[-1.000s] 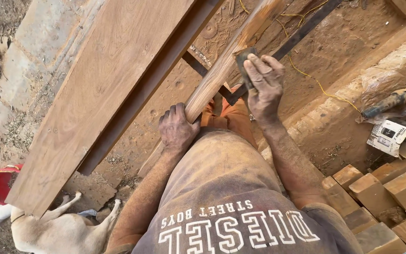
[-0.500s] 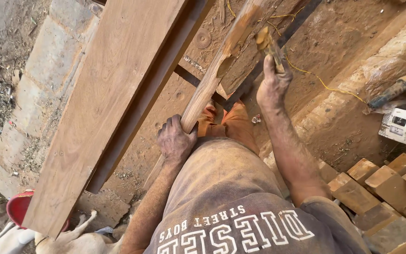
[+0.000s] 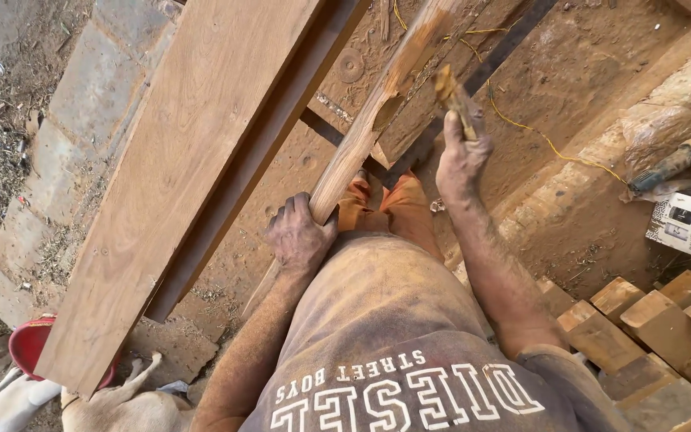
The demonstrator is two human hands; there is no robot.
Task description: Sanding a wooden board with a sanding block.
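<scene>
The left hand (image 3: 301, 234) is clenched around the lower part of a rounded wooden post (image 3: 377, 112), fingers over the top, thumb on the side nearest the body. The post runs up and to the right from that grip, slanted, with a notch cut into its side about midway. The right hand (image 3: 462, 156) is closed on a folded scrap of sandpaper (image 3: 451, 90), held up just right of the post and apart from it; the scrap sticks out above the fingers, dusted orange.

Left of the post lies a wide plank (image 3: 177, 176), sloping the same way, with a dark board under its right edge. Dark metal bars (image 3: 489, 68) cross under the post, and a yellow cord (image 3: 537, 136) trails over the sandy ground behind the right hand. Farther right, a power tool (image 3: 669, 164) rests on a dusty ledge beside a small printed box (image 3: 685, 220). Short wood blocks (image 3: 649, 320) are stacked at lower right. At lower left, a red tub (image 3: 29, 344) sits under the plank's end, with a pale dog (image 3: 113, 404) beside it.
</scene>
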